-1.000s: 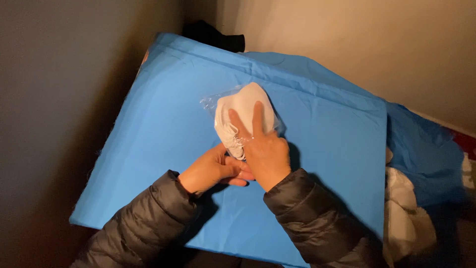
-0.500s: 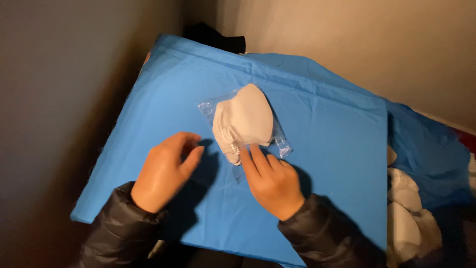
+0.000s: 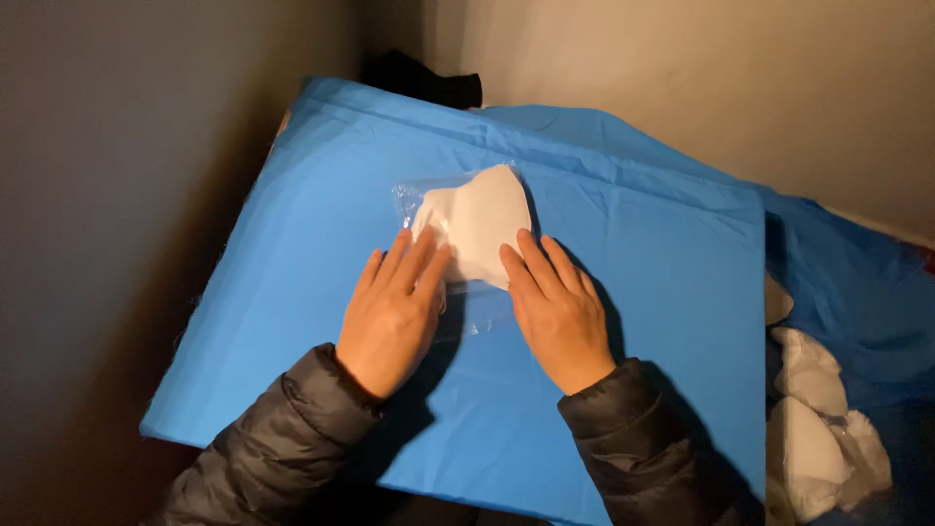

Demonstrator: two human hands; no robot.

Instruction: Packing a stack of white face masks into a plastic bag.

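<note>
Flat surface (image 3: 292, 321) covered by a bright blue cloth (image 3: 633, 321), with a white mask in a clear plastic bag (image 3: 477, 229) lying on it near centre toward 12 o'clock and both hands resting flat on the cloth just at the bag's 6 o'clock edge.

The left hand (image 3: 394, 312) and right hand (image 3: 555, 312) lay flat, side by side, on a cloth-covered board (image 3: 292, 321). A bagged mask (image 3: 477, 229) lay on the cloth just beyond both sets of fingertips, touching them. A pile of masks (image 3: 813, 429) sat well right of the right hand, off the board. A dark object (image 3: 424, 83) lay far beyond the hands, behind the board's far edge.
</note>
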